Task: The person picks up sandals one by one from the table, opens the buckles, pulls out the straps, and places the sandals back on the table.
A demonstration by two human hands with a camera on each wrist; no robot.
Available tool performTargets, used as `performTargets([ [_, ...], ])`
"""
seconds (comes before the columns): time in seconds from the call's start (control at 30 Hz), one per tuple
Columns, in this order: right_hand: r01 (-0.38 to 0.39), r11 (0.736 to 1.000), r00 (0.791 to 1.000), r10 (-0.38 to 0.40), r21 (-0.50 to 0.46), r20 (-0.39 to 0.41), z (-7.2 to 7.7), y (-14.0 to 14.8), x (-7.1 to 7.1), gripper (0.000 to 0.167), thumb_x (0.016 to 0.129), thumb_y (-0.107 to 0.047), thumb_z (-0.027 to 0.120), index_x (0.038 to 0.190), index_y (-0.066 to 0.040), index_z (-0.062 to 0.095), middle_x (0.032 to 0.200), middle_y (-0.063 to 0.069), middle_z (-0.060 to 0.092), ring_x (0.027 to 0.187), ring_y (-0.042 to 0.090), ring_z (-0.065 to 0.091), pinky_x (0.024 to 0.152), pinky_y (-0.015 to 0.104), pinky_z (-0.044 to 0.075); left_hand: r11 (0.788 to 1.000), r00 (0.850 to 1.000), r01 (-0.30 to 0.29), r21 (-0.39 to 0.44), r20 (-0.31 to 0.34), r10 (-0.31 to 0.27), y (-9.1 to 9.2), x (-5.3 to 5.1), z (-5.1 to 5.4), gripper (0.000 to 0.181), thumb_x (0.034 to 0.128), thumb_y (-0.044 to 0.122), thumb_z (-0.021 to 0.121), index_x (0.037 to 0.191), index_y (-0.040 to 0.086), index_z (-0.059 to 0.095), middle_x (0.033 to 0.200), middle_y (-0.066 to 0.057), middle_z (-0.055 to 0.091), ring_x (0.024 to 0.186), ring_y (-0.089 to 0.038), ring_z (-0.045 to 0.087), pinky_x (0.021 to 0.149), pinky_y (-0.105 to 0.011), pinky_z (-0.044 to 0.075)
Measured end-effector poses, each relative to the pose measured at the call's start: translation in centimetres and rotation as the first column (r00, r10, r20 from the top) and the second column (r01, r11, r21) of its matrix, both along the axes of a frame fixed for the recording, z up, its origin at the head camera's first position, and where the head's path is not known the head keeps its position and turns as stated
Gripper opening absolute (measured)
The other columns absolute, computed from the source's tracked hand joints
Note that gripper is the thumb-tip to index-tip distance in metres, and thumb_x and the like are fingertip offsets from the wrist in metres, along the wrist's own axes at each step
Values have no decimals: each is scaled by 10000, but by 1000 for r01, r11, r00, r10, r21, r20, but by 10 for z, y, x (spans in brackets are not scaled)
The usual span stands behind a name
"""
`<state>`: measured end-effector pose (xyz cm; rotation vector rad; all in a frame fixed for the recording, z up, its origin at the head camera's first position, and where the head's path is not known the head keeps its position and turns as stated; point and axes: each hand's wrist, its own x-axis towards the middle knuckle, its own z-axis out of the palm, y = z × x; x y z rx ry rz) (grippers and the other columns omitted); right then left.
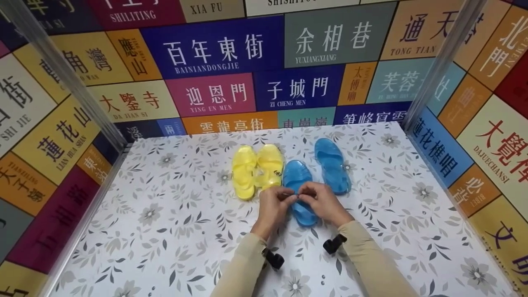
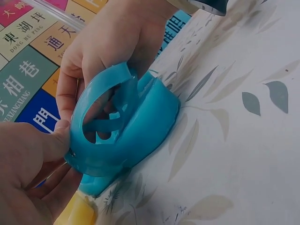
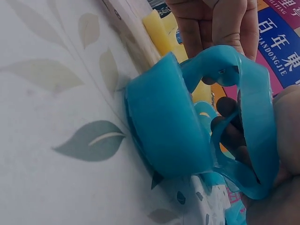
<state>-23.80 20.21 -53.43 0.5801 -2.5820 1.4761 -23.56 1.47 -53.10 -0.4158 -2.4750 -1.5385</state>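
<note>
A blue jelly sandal [image 1: 298,173] lies on the patterned surface between my hands, its heel toward me. My left hand [image 1: 272,208] pinches one side of its ankle strap [image 2: 96,91] between thumb and fingers. From the other side, my right hand [image 1: 326,202] grips the same strap, with some fingertips showing through the strap opening in both wrist views. The fingertips of the two hands nearly meet above the sandal. What the fingers do behind the strap is partly hidden. The thick blue heel [image 3: 161,119] rests on the surface.
A second blue sandal [image 1: 332,165] lies to the right, slightly farther off. A yellow pair of sandals [image 1: 244,165] stands side by side to the left, close to my left hand. Walls with printed sign panels [image 1: 222,49] border the white floral surface [image 1: 165,239].
</note>
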Motion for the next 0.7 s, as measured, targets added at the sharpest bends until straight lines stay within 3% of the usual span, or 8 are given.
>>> performTargets([
  [0.33, 5, 1000, 999, -5, -3, 44, 2, -1, 1, 146, 950, -8, 740, 1006, -142, 761, 1002, -20, 756, 981, 195, 706, 874, 340, 577, 999, 998, 22, 48, 51, -24, 1, 1, -3, 119, 892, 76, 838, 1011, 93, 839, 938, -9, 806, 835, -68, 738, 760, -212, 597],
  [0.57, 17, 1000, 999, -17, -2, 46, 1, 1, 1, 140, 957, -12, 737, 1006, -139, 768, 992, -19, 761, 999, 196, 711, 887, 341, 581, 991, 987, 7, 133, 159, -28, 1, 0, -6, 123, 894, 120, 847, 1017, 115, 843, 947, 18, 801, 874, -67, 729, 794, -233, 596],
  [0.7, 9, 1000, 999, -9, -16, 39, 1, 3, 0, 117, 970, -32, 731, 1004, -138, 770, 980, -14, 761, 979, 191, 707, 866, 307, 573, 988, 984, -11, 155, 180, -17, 1, -1, -7, 132, 894, 139, 851, 1022, 111, 842, 954, 16, 797, 882, -74, 723, 805, -246, 595],
])
